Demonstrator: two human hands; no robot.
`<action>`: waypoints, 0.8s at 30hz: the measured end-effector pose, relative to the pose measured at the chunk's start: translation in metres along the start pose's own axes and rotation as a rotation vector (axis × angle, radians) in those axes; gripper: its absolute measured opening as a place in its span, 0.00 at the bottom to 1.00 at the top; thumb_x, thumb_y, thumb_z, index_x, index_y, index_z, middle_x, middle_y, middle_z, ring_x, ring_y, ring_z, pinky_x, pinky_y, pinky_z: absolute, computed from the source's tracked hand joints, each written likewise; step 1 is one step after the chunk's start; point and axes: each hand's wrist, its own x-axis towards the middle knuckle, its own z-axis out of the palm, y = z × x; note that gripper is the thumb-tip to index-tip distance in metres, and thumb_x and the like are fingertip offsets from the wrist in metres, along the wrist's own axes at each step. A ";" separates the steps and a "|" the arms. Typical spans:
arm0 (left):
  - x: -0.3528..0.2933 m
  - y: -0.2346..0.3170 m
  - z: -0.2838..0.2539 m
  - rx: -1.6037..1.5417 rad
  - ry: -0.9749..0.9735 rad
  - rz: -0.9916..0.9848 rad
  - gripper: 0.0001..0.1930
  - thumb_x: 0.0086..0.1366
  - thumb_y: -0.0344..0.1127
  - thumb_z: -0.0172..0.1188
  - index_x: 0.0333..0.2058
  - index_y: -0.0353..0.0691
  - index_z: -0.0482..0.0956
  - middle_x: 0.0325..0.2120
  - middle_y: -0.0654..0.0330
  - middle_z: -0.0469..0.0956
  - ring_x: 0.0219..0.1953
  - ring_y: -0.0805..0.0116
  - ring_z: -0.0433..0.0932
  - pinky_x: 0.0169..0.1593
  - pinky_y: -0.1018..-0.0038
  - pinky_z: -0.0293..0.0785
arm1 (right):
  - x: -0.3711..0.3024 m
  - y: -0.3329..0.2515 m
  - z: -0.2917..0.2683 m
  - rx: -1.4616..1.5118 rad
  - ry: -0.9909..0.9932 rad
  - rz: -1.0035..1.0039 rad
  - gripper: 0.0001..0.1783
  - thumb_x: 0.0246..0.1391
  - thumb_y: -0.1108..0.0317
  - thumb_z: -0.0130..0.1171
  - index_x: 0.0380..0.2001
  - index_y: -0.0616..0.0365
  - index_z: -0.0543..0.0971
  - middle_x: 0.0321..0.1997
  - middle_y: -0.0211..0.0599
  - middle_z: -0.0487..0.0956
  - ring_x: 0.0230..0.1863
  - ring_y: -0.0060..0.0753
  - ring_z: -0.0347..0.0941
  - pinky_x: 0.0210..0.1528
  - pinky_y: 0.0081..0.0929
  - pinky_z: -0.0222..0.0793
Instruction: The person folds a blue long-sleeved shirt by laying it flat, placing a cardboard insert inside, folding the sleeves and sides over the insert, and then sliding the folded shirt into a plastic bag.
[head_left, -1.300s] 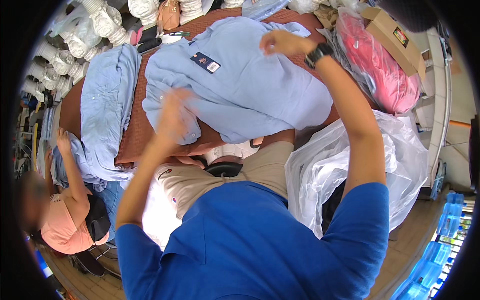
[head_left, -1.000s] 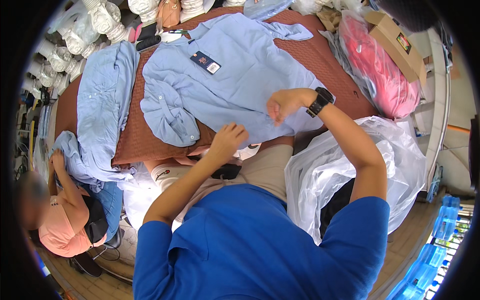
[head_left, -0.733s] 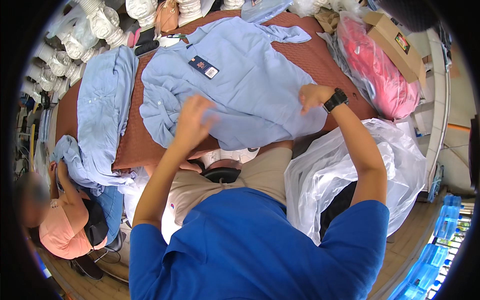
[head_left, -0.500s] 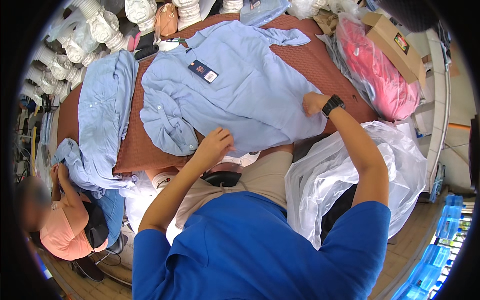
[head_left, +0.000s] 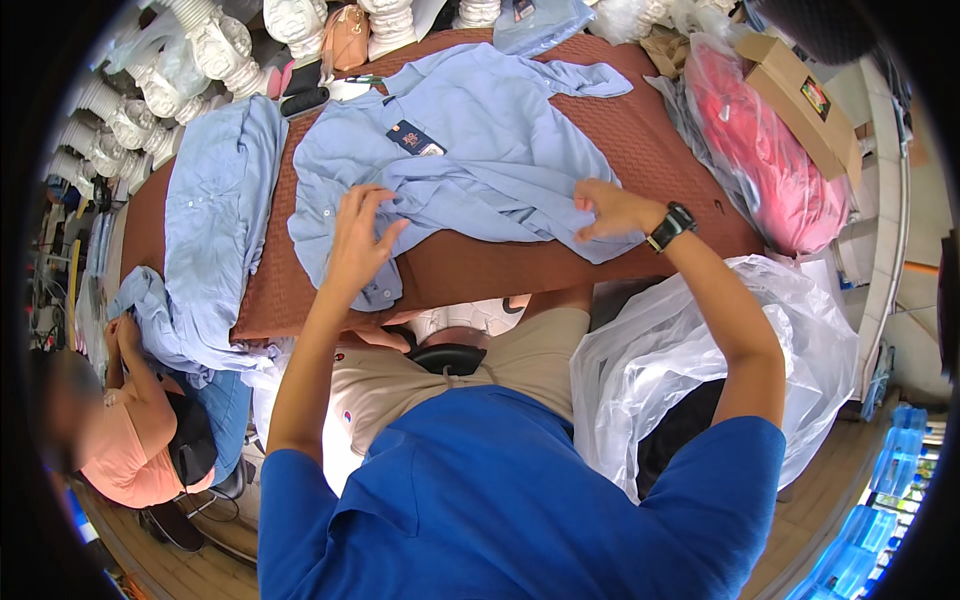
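Note:
A light blue shirt (head_left: 470, 120) lies spread on the brown-covered table (head_left: 440, 270) before me. Its lower part is turned up in loose folds across the middle, and a dark hang tag (head_left: 415, 138) shows near the upper left. Over the shirt's left side, by a sleeve, my left hand (head_left: 362, 228) is open, its thumb and fingers apart. My right hand (head_left: 615, 212), with a black watch on the wrist, is open at the shirt's lower right edge. Whether its fingertips touch the cloth I cannot tell.
Another light blue garment (head_left: 220, 200) lies along the table's left, where a seated person (head_left: 150, 430) handles its end. A clear plastic bag (head_left: 800, 390) is at my right. Red bagged clothing (head_left: 765, 150) and a cardboard box (head_left: 800, 105) are at the far right. White ornate pillars (head_left: 215, 45) line the back.
The shirt's lower edge has been flipped up and away from me onto its middle. My left hand has moved left and forward, and the fingers of both hands have spread.

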 end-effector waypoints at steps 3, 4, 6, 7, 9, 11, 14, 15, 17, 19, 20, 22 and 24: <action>0.010 -0.015 0.032 0.116 0.126 0.013 0.15 0.60 0.36 0.68 0.43 0.36 0.77 0.43 0.51 0.75 0.45 0.49 0.75 0.50 0.60 0.71 | 0.007 0.021 0.037 -0.258 0.090 -0.005 0.18 0.46 0.68 0.68 0.42 0.57 0.76 0.43 0.45 0.77 0.41 0.48 0.77 0.43 0.35 0.74; 0.015 -0.023 0.041 0.083 0.055 -0.042 0.14 0.59 0.35 0.68 0.41 0.36 0.78 0.42 0.50 0.76 0.45 0.48 0.75 0.50 0.60 0.71 | 0.009 0.038 0.048 -0.307 0.107 0.002 0.18 0.47 0.69 0.68 0.42 0.57 0.76 0.42 0.45 0.77 0.41 0.49 0.76 0.43 0.36 0.74; 0.022 -0.034 0.046 0.022 -0.080 -0.167 0.11 0.58 0.32 0.68 0.38 0.35 0.79 0.39 0.48 0.78 0.45 0.46 0.76 0.49 0.59 0.71 | 0.012 0.052 0.043 -0.266 0.101 0.029 0.18 0.48 0.70 0.65 0.43 0.59 0.75 0.42 0.45 0.77 0.42 0.48 0.77 0.44 0.37 0.74; 0.026 -0.036 0.043 0.023 -0.045 -0.197 0.10 0.57 0.31 0.67 0.37 0.35 0.79 0.38 0.48 0.78 0.44 0.45 0.77 0.48 0.59 0.72 | 0.013 0.056 0.035 -0.173 0.083 0.056 0.18 0.48 0.71 0.63 0.44 0.60 0.75 0.42 0.46 0.78 0.43 0.47 0.77 0.45 0.37 0.75; 0.039 -0.037 0.034 0.017 0.017 -0.248 0.09 0.57 0.28 0.66 0.36 0.35 0.80 0.37 0.47 0.79 0.42 0.45 0.78 0.45 0.60 0.73 | 0.010 0.073 0.012 0.040 0.127 0.100 0.16 0.51 0.71 0.61 0.45 0.60 0.76 0.42 0.44 0.79 0.43 0.41 0.78 0.44 0.36 0.75; 0.058 -0.036 0.009 0.083 0.096 -0.159 0.09 0.56 0.25 0.65 0.37 0.35 0.80 0.36 0.48 0.80 0.42 0.46 0.79 0.45 0.60 0.74 | 0.000 0.090 -0.020 0.278 0.258 0.130 0.13 0.55 0.69 0.60 0.45 0.58 0.76 0.41 0.38 0.80 0.41 0.33 0.77 0.42 0.32 0.75; 0.070 -0.035 -0.054 0.145 0.240 0.020 0.12 0.53 0.19 0.61 0.37 0.35 0.81 0.36 0.48 0.80 0.38 0.47 0.79 0.42 0.61 0.73 | 0.007 0.020 -0.069 0.890 0.401 0.308 0.08 0.62 0.64 0.61 0.41 0.55 0.77 0.40 0.24 0.78 0.43 0.18 0.72 0.44 0.25 0.71; 0.077 -0.023 -0.068 0.142 0.243 -0.047 0.11 0.52 0.18 0.60 0.36 0.35 0.80 0.35 0.48 0.79 0.36 0.47 0.78 0.41 0.62 0.73 | 0.006 0.002 -0.086 1.016 0.383 0.251 0.09 0.62 0.63 0.62 0.40 0.55 0.77 0.40 0.23 0.78 0.43 0.19 0.72 0.44 0.25 0.71; 0.088 0.001 -0.095 0.141 0.251 -0.180 0.10 0.51 0.17 0.59 0.34 0.34 0.78 0.33 0.48 0.78 0.33 0.48 0.76 0.39 0.62 0.72 | 0.002 -0.018 -0.114 0.880 0.359 0.142 0.11 0.58 0.62 0.66 0.38 0.55 0.77 0.39 0.24 0.78 0.42 0.21 0.72 0.43 0.27 0.71; 0.095 -0.011 -0.126 0.227 0.312 -0.108 0.09 0.52 0.17 0.59 0.32 0.35 0.74 0.31 0.49 0.77 0.31 0.49 0.74 0.38 0.63 0.70 | 0.005 -0.029 -0.135 0.359 0.346 0.040 0.13 0.53 0.64 0.70 0.37 0.55 0.77 0.36 0.28 0.79 0.39 0.24 0.74 0.41 0.29 0.71; 0.096 -0.017 -0.143 0.273 0.343 -0.074 0.08 0.52 0.17 0.58 0.31 0.35 0.73 0.30 0.49 0.76 0.30 0.50 0.73 0.37 0.63 0.70 | 0.010 -0.023 -0.142 0.165 0.393 0.070 0.14 0.50 0.65 0.71 0.36 0.56 0.78 0.34 0.31 0.79 0.37 0.26 0.74 0.39 0.30 0.71; 0.107 -0.012 -0.166 0.371 0.421 -0.063 0.08 0.53 0.19 0.58 0.31 0.35 0.70 0.28 0.49 0.75 0.29 0.49 0.74 0.36 0.62 0.70 | 0.007 0.013 -0.159 -0.237 0.496 0.160 0.15 0.44 0.68 0.72 0.35 0.57 0.78 0.30 0.36 0.79 0.34 0.31 0.75 0.36 0.32 0.70; 0.102 -0.019 -0.186 0.410 0.428 -0.131 0.08 0.55 0.21 0.58 0.32 0.36 0.69 0.26 0.49 0.75 0.28 0.49 0.75 0.35 0.60 0.70 | 0.005 0.031 -0.164 -0.271 0.625 0.167 0.12 0.43 0.72 0.69 0.33 0.59 0.78 0.27 0.43 0.78 0.31 0.34 0.76 0.35 0.33 0.71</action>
